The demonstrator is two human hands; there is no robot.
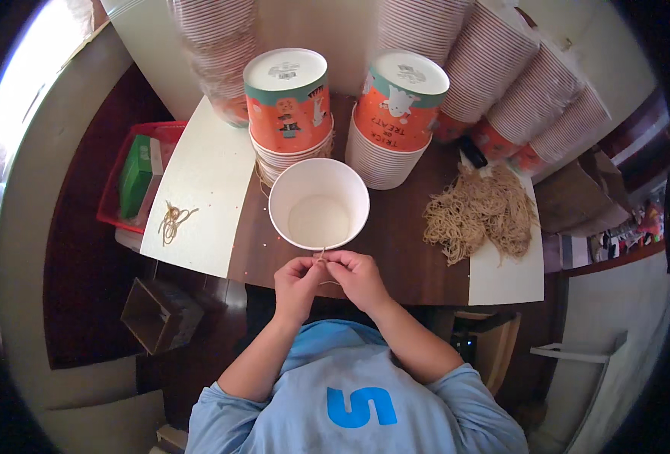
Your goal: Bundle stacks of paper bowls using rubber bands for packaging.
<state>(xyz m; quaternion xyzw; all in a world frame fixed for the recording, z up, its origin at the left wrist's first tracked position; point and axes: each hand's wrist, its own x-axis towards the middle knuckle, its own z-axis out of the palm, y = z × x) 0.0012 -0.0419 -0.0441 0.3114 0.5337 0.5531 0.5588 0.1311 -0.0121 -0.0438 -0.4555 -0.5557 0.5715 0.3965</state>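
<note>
A paper bucket [293, 193] with a white inside stands at the middle of the table, its mouth facing up toward me. At its near rim, my left hand [297, 286] and my right hand [359, 278] meet, both with fingertips pinched together. Between them they grip a thin tan string [322, 256] at the rim; a short piece of it curves below the fingers. Whether it is knotted there cannot be seen. Behind the bucket stand two stacks of upside-down orange and green printed buckets, one left [289, 113] and one right [399, 113].
A tangled heap of tan strings [478, 212] lies at the table's right, and a small bunch [173, 221] at its left. Tall wrapped bucket stacks [494, 53] line the back. A red crate [119, 189] and an open cardboard box [161, 314] stand left of the table.
</note>
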